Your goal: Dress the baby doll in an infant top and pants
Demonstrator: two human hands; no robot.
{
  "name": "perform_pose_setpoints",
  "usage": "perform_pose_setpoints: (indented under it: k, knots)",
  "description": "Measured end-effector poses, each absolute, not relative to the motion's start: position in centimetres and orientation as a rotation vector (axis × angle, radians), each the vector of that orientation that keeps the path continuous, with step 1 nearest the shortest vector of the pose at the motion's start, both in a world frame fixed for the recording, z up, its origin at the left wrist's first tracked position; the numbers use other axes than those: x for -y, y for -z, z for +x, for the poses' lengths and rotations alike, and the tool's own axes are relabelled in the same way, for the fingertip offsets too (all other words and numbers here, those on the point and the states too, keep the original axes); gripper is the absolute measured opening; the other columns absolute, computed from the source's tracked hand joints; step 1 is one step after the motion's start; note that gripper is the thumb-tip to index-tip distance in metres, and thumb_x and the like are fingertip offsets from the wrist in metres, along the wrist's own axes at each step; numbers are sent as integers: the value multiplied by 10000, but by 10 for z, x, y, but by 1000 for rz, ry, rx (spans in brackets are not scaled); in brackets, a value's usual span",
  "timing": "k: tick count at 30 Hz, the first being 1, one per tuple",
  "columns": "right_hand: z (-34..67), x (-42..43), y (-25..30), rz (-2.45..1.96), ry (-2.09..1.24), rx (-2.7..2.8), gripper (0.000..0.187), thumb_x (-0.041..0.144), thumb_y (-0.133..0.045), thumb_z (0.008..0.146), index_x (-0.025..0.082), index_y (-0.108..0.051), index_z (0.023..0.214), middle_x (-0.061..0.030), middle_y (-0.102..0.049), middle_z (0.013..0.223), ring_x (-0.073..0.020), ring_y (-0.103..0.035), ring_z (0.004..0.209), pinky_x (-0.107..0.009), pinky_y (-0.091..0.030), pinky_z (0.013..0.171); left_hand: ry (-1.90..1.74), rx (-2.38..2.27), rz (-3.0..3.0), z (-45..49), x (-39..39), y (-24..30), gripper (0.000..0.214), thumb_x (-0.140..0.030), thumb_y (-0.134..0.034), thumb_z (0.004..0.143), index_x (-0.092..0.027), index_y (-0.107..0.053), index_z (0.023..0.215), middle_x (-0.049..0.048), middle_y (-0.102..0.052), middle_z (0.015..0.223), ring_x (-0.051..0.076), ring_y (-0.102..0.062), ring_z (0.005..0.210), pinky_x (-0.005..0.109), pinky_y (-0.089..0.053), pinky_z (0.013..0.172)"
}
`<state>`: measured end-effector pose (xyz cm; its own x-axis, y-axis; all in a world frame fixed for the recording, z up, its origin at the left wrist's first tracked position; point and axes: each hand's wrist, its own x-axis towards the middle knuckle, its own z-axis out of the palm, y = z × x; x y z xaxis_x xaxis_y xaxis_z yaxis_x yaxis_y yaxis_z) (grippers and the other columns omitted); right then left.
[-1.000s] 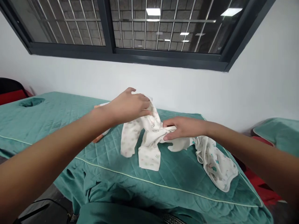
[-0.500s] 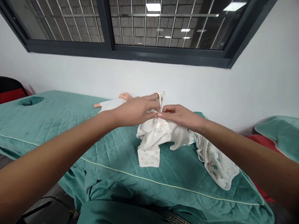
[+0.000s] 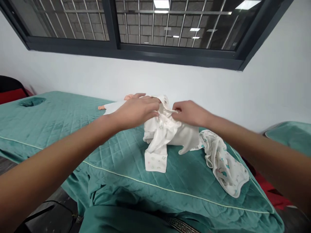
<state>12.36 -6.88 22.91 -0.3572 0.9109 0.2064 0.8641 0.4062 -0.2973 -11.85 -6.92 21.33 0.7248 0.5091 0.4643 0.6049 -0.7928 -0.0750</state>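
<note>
As we look down through the head camera, we find both hands at work on a white printed garment (image 3: 168, 132) near the middle of a green quilted bed cover (image 3: 73, 121). Our left hand (image 3: 139, 111) comes in over the cloth from the left, knuckles up, fingers bent over the garment's upper edge and thumb below; we read this as a grip on the fabric, though the fingertips are partly hidden. Our right hand (image 3: 188, 112) faces it, just apart, fingers curled and closed on a bunched fold of the same edge. Between the two, we see the cloth gathered and raised, its opening slack. One printed leg (image 3: 155, 161) of the garment hangs down and rests on the cover toward us. To the right, near the garment, we note a white cloth with green figures (image 3: 224, 171), lying crumpled and trailing toward the bed's right side. Behind our left hand lies what looks like a doll in white (image 3: 114, 107), partly covered from sight, one small hand showing. Further left we mark a round hole (image 3: 32, 102) in the cover; beyond the bed, a pale wall (image 3: 97, 72) under a dark window frame (image 3: 136, 53).
</note>
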Motion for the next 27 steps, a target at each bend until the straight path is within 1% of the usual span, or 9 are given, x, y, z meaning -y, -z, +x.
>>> perform_pose_setpoints:
  k: [3,7,10,12,13,16,20,23,27]
  knots:
    - [131,66,-258,-1452,-40,2242,104,282,-645,765,195,-686,802,-19,-643,774,-182,-551,734,-307,-360,687,692,1078,-2537,-124,68,-220,297,-459,-476,993,-221,-651,1018,42,-699,900,268,-630,1054,463,-427,1021]
    - [132,74,-275,-1250,-111,2282,156,331,-682,773,200,-722,848,-21,-664,852,-205,-581,830,-323,-378,761,718,1252,-2449,-120,67,-225,351,-488,-549,942,-240,-630,1176,61,-699,1002,299,-642,1039,437,-464,922]
    - [129,80,-272,-1131,-232,2289,164,360,-731,754,212,-732,824,-19,-659,835,-236,-590,909,-327,-377,790,680,1301,-2449,-109,66,-226,295,-444,-539,926,-197,-691,982,84,-659,1003,304,-646,983,445,-470,883]
    - [128,80,-270,-1103,-311,2245,165,347,-762,731,212,-734,821,-20,-655,827,-251,-588,950,-324,-382,791,830,1281,-2494,-101,64,-228,299,-436,-539,911,-180,-687,862,92,-641,1001,295,-626,993,427,-482,857]
    - [129,79,-270,-1102,-357,2216,172,342,-775,722,209,-733,822,-20,-656,825,-253,-590,953,-322,-387,786,963,1266,-2528,-97,64,-229,292,-432,-539,906,-182,-682,859,88,-640,1009,282,-614,1001,410,-489,847]
    - [135,74,-269,-1108,-567,2105,244,395,-814,710,200,-720,824,-18,-659,812,-231,-609,881,-318,-415,743,1367,1242,-2666,-89,67,-234,283,-410,-483,931,-197,-661,986,54,-649,1017,231,-608,970,361,-503,802]
    - [144,64,-265,-1066,-902,1893,384,517,-854,673,213,-690,842,-18,-671,816,-195,-626,754,-320,-465,668,1633,1229,-2866,-76,73,-231,323,-376,-379,970,-211,-612,1120,37,-653,999,204,-643,925,335,-506,743]
    - [140,58,-263,-1051,-981,1785,388,517,-860,678,214,-666,825,-7,-657,772,-172,-616,699,-313,-475,634,1583,1182,-3071,-62,76,-220,262,-348,-435,936,-208,-611,1070,30,-670,946,189,-646,864,317,-509,709]
    - [133,58,-259,-1098,-930,1762,381,520,-846,716,208,-667,841,-10,-644,725,-178,-617,702,-321,-486,640,1431,1250,-3187,-52,76,-205,194,-333,-483,889,-196,-604,951,14,-665,833,173,-624,759,293,-490,645]
